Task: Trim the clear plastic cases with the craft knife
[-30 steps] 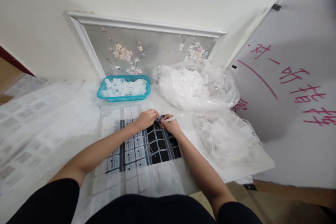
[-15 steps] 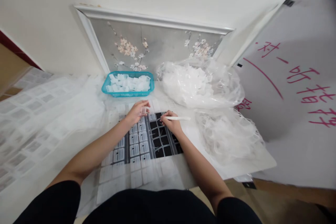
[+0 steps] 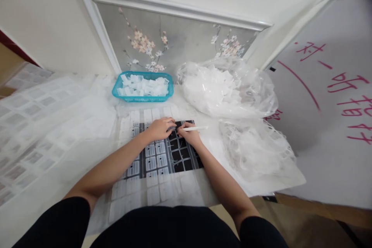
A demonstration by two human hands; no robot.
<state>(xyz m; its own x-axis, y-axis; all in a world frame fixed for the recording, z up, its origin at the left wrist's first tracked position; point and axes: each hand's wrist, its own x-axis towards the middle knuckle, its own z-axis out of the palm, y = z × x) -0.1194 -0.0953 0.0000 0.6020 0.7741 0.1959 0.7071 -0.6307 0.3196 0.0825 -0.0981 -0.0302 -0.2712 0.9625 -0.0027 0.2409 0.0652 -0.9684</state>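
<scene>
- Left hand (image 3: 159, 128) is back down from its raised spot half a second ago; its fingertips are on the sheet of small clear pieces (image 3: 154, 159), just beside the right hand (image 3: 188, 136). Fingers curled; cannot tell whether the grip holds a piece.
- Right hand: grip clenched round a white stick (image 3: 195, 128), over the black mat (image 3: 181, 155).
- To the right, netted offcuts (image 3: 255, 151) are heaped on the tabletop (image 3: 279, 181).
- Farther back: blue basket (image 3: 142, 97) of clear pieces, with a stuffed clear bag (image 3: 229, 93) beside it.
</scene>
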